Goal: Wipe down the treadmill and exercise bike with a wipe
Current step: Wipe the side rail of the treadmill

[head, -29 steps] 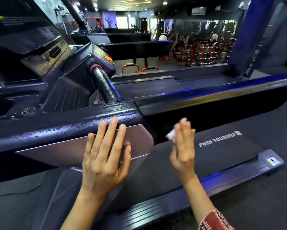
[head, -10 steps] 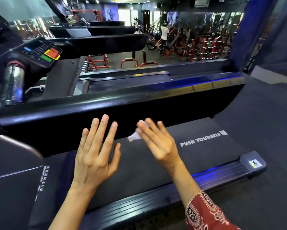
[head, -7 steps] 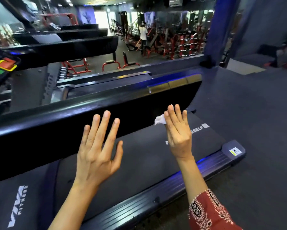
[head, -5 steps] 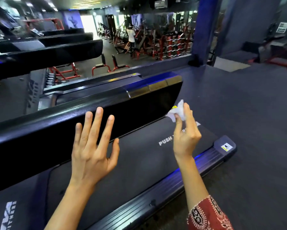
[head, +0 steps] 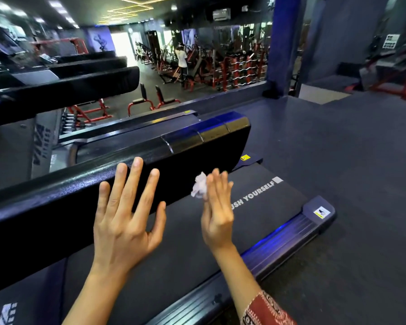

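Observation:
A black treadmill handrail [head: 192, 148] runs from the left to its rounded end at centre. Below it lies the treadmill belt [head: 267, 200] printed "PUSH YOURSELF". My left hand [head: 124, 221] is flat with fingers spread, held up in front of the handrail's side face. My right hand [head: 217, 212] holds a crumpled white wipe [head: 199, 187] against its fingers, just below the lower edge of the handrail near its end. The thumb is hidden behind the hand. No exercise bike is identifiable.
The treadmill's ribbed side step [head: 291, 228], lit blue, runs along the belt's near edge. Dark rubber floor [head: 349, 160] spreads to the right. More treadmills [head: 80, 80] stand to the left. A person [head: 182, 59] stands among red weight racks beyond a blue pillar [head: 284, 43].
The view has swung right from the console along the handrail to its end. My right hand, raised with the wipe half a second ago, has dropped below the handrail. My left hand stays spread.

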{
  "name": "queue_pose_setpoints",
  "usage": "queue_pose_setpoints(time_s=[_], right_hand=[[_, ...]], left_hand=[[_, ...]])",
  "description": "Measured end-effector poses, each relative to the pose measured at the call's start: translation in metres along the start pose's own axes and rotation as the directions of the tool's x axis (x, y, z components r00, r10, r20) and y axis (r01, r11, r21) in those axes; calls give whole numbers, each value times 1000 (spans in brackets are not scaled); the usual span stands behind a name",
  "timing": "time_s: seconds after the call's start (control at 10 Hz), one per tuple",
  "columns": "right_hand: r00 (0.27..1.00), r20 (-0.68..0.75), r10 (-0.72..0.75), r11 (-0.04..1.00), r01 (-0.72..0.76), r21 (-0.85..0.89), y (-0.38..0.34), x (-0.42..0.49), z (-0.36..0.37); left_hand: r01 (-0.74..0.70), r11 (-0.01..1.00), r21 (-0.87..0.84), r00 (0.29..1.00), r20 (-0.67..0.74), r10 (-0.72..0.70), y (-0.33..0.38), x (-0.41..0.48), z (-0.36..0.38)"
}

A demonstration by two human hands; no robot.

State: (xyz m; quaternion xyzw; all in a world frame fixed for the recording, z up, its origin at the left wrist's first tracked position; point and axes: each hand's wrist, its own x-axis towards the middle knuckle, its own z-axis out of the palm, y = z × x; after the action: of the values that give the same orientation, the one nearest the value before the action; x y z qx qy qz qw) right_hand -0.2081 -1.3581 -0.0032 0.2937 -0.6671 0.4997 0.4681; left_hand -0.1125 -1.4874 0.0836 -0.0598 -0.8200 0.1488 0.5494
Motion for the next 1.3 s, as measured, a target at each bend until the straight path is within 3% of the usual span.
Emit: queue_pose_setpoints(time_s=[0.1, 0.2, 0.3, 0.4, 0.5, 0.6, 0.7, 0.8, 0.9, 1.0, 1.1, 1.2, 1.3], right_hand=[[961, -227, 159, 986, -141, 92, 4, 68, 1], [936, -325, 137, 989, -112, 93, 2, 90, 4], [979, -198, -50, 998, 54, 12, -8, 46, 5], [988, -107, -113, 993, 110, -39, -7, 21, 4], [980, -135, -148, 988, 140, -67, 4, 40, 3], [960, -281, 22, 999, -32, -30, 7, 65, 2], [887, -392, 245, 969, -223, 102, -7, 77, 9], [974, -218, 58, 998, -49, 45, -22, 48, 17], [977, -27, -211, 975, 209, -69, -5, 24, 11], [979, -202, 33, 999, -37, -16, 8, 49, 8], [884, -359, 299, 954, -268, 135, -19, 87, 18], [986, -164, 1, 997, 11, 71, -47, 65, 27], [917, 127, -379, 918, 390, -76, -25, 31, 18]], left_hand=[[-1, 1000, 6, 1000, -4, 2, -1, 0, 0], [-10, 1000, 11, 1000, -1, 10, -1, 0, -1], [-23, 1000, 13, 1000, 9, 23, -3, 0, -1], [-28, 999, 16, 1000, 8, 27, -3, 0, -1], [-19, 1000, 12, 1000, -7, 20, -3, -1, -1], [-12, 1000, 6, 1000, -10, 12, -2, -1, -1], [-16, 1000, 9, 1000, -1, 16, -2, 1, -2], [-27, 1000, 11, 1000, 10, 27, -3, 1, -3], [-31, 999, 18, 999, 12, 31, -4, 0, -5], [-28, 1000, 8, 1000, 10, 28, -4, 0, -6], [-24, 1000, -7, 999, 25, 24, -5, -1, -9], [-26, 1000, -5, 999, 37, 26, -8, -4, -13], [-19, 1000, 24, 999, 41, 18, -18, -13, -21]])
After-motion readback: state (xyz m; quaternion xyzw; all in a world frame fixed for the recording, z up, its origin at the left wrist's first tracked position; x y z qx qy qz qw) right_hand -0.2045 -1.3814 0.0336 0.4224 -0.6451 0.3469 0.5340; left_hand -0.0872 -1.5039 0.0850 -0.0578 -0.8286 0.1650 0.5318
